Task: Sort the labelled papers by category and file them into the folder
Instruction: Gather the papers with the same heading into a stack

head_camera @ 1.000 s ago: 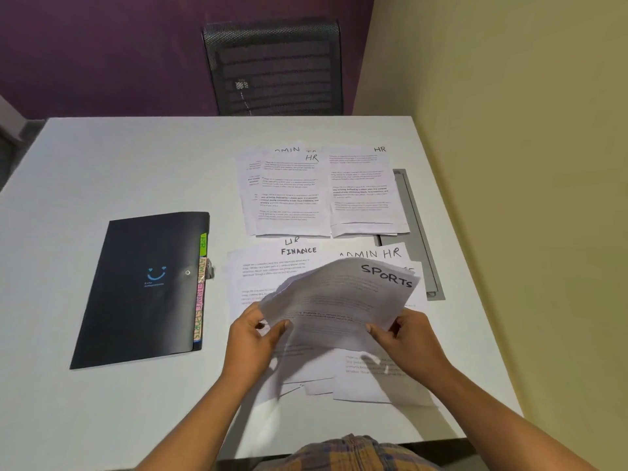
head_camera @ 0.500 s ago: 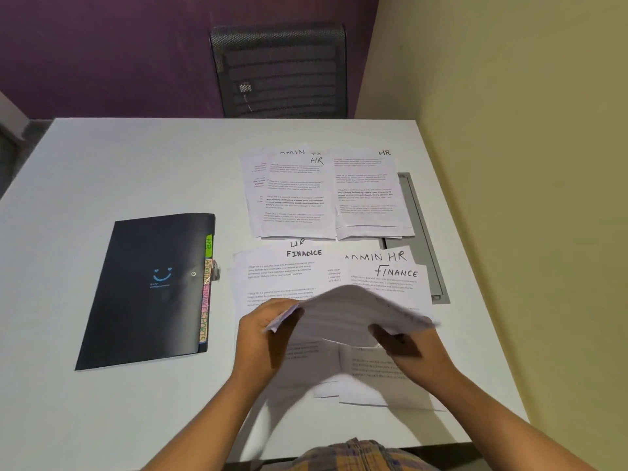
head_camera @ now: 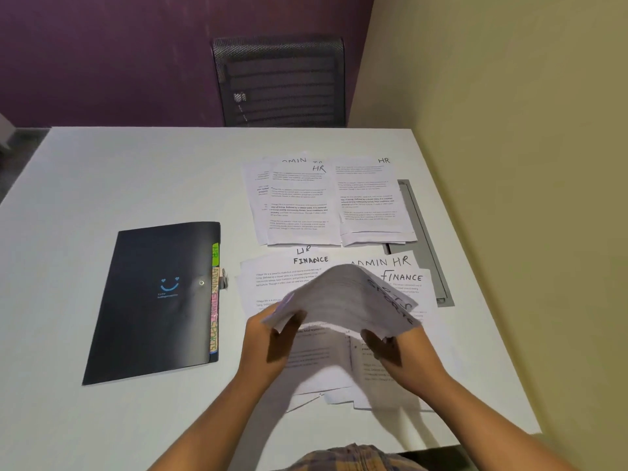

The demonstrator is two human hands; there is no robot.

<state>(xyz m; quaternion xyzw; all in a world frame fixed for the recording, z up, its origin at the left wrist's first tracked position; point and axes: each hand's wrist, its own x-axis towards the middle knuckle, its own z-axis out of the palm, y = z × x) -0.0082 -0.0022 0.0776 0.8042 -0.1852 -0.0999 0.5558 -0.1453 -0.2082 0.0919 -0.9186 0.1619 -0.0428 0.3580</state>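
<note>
Above the labelled papers (head_camera: pixel 306 277), right of the folder (head_camera: pixel 153 300): one SPORTS sheet (head_camera: pixel 343 300), held in two hands.
Grip: left hand (head_camera: pixel 272 338) curled round the sheet's left edge; right hand (head_camera: pixel 397 355) pinched its right edge. Sheet arched upward between them, clear of the FINANCE, ADMIN and HR pages on the white table (head_camera: pixel 136 171). Folder lay closed, left of both hands.

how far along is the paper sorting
Early. Papers lie in loose piles, labels mixed. The left hand and right hand hold the SPORTS sheets. The black folder lies closed, so sorting and all filing remain.
</note>
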